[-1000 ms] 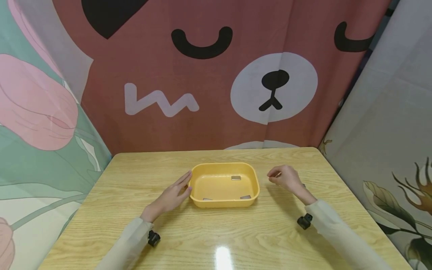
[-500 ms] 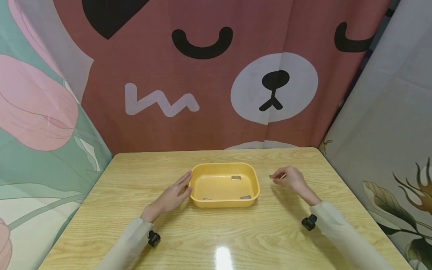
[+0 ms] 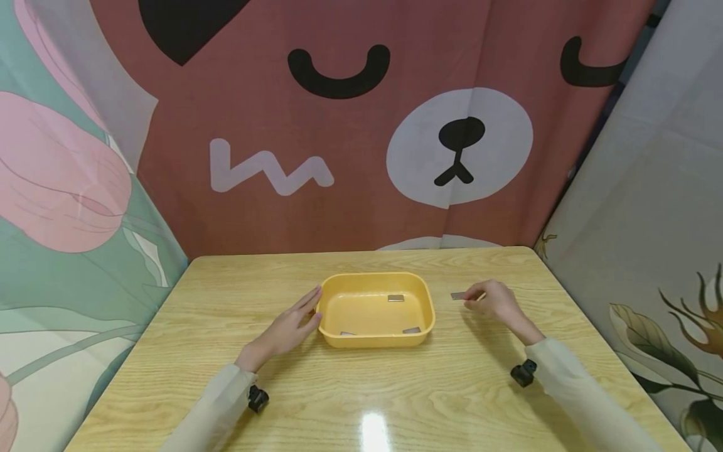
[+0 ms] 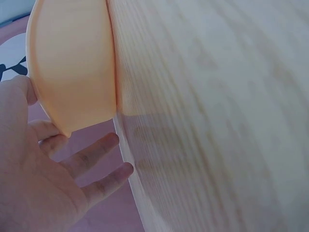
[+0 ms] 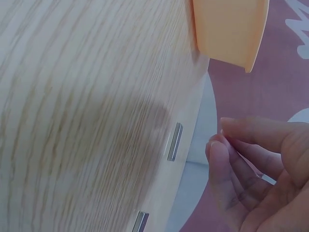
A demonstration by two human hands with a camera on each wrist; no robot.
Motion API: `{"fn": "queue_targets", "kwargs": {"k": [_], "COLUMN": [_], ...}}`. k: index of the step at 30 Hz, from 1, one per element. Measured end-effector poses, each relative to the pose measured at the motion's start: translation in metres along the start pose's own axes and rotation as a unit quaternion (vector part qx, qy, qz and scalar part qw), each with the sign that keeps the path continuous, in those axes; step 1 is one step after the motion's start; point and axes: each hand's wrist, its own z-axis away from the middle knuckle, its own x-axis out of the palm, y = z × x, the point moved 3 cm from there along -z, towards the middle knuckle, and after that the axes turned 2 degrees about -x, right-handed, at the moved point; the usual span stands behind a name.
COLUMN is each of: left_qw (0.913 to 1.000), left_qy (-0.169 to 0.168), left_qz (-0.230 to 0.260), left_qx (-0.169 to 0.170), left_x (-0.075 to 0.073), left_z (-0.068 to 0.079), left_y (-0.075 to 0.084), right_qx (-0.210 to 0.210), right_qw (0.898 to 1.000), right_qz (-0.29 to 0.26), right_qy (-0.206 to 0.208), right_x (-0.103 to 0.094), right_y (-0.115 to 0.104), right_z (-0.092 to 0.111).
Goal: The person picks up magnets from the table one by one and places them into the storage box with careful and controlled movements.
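My left hand point(image 3: 285, 328) rests at the left end of the yellow plastic tray point(image 3: 373, 341). Its thumb and fingertips touch the outer rim, the other fingers reaching out straight, as the left wrist view shows. Inside the tray are three small grey metal pieces, one of them a flat rectangular piece point(image 3: 395, 298) near the back wall. To the right, another grey metal piece point(image 3: 457, 295) lies on the table, just left of my right hand point(image 3: 492, 299). That hand's fingers are bent, thumb and index tips together, with nothing visible between them.
In the right wrist view, two metal pieces lie on the wood-grain table, the lower metal piece point(image 5: 140, 222) hidden from the head view. A brown curtain point(image 3: 350, 220) with a bear face hangs behind the table point(image 3: 316, 389). Small black cameras sit at both wrists.
My right hand has drawn back to the right, uncovering the metal piece on the table beside the tray. My left hand and the tray have stayed put.
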Motion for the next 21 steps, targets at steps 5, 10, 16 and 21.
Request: {"fn": "queue_targets", "kwargs": {"k": [5, 10, 16, 21], "left_qw": [1.0, 1.0, 1.0, 1.0], "left_qy": [0.0, 0.001, 0.002, 0.003], "left_qz": [0.0, 0.0, -0.001, -0.001], "left_qx": [0.001, -0.002, 0.0, 0.001], "left_x": [0.001, 0.001, 0.001, 0.001], "left_z": [-0.001, -0.001, -0.001, -0.001], "left_y": [0.0, -0.001, -0.001, -0.001], "right_qx": [0.0, -0.006, -0.008, -0.006], "right_qw": [1.0, 1.0, 1.0, 1.0], "right_qz": [-0.01, -0.009, 0.012, 0.018], "right_qy": [0.0, 0.002, 0.013, 0.019], "right_x": [-0.003, -0.005, -0.007, -0.01], "right_y": [0.005, 0.011, 0.019, 0.024], "right_z": [0.003, 0.005, 0.008, 0.01]}}
